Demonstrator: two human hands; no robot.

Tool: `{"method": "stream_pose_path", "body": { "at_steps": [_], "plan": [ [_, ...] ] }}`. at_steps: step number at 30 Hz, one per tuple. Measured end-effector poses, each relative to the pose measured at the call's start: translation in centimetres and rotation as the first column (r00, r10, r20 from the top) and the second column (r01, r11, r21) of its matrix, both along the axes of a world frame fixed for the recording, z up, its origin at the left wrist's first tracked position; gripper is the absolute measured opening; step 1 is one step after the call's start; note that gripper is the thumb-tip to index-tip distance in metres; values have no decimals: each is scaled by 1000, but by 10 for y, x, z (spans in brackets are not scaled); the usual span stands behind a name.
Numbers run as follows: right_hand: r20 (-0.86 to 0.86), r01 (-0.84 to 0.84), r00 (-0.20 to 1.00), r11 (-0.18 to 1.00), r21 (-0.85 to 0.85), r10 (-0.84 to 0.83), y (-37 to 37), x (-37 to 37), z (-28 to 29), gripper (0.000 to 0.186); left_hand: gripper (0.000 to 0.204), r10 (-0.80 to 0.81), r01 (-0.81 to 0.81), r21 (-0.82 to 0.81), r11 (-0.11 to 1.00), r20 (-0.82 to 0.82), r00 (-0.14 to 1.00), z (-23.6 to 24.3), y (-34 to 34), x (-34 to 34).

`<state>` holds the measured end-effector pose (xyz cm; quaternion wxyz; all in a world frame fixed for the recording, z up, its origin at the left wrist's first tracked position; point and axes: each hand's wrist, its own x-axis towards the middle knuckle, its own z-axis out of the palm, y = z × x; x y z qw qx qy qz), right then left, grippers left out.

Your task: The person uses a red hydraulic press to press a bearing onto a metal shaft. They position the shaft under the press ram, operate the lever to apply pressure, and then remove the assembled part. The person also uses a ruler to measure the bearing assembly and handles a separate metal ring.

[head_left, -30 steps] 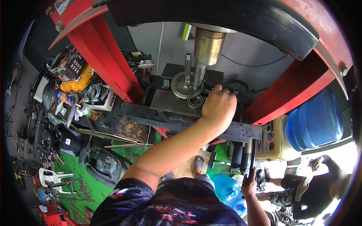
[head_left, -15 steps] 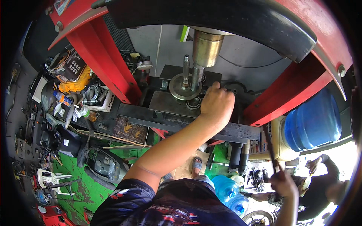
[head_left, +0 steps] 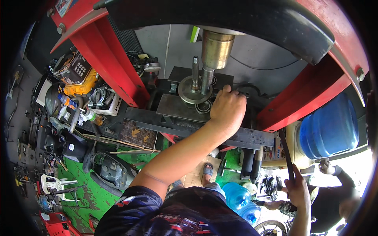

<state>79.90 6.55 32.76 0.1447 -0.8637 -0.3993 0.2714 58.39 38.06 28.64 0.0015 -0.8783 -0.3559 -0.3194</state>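
My left hand (head_left: pixel 228 109) is closed in a fist at the right end of the steel press plate (head_left: pixel 173 107); whatever its fingers hold is hidden. Just left of it, a round steel disc (head_left: pixel 187 93) lies over the plates, with a splined shaft (head_left: pixel 195 72) standing up from it. Beside that shaft a smooth steel pin (head_left: pixel 206 80) stands under the brass-coloured press ram (head_left: pixel 215 49). A ring bearing (head_left: pixel 203 106) shows by the disc's near edge. At lower right, my right hand (head_left: pixel 298 190) grips a long dark lever bar (head_left: pixel 288 157), slanting up toward the press.
Red press posts (head_left: pixel 112 65) flank the work, and a black crossbeam (head_left: pixel 220 17) arches above. Blue water jugs (head_left: pixel 330 129) stand at the right and below. Tools and boxes (head_left: pixel 73 67) crowd the left bench. A motorcycle (head_left: pixel 108 171) and another person (head_left: pixel 334 200) are nearby.
My right hand has risen slightly with the lever bar, which has shifted a little to the right. My left hand stays at the plate. The other person's arm has moved.
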Motion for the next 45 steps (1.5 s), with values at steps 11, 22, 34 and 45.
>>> {"method": "stream_pose_path", "body": {
  "at_steps": [11,22,34,45],
  "plan": [
    [-19,-9,1000,983,183,13,-52,-25,-152,68,7,-12,12,15,1000,-15,1000,0,1,0],
    [490,-427,844,826,367,218,20,-33,-65,51,26,-57,63,-46,997,128,990,11,-18,-9],
    [-720,194,626,834,517,301,277,-88,-67,28,31,300,-226,-220,949,413,860,27,-25,-177],
    [-820,225,470,854,469,327,282,-98,-59,21,31,384,-255,-334,907,413,826,23,-23,-189]
  ]
}}
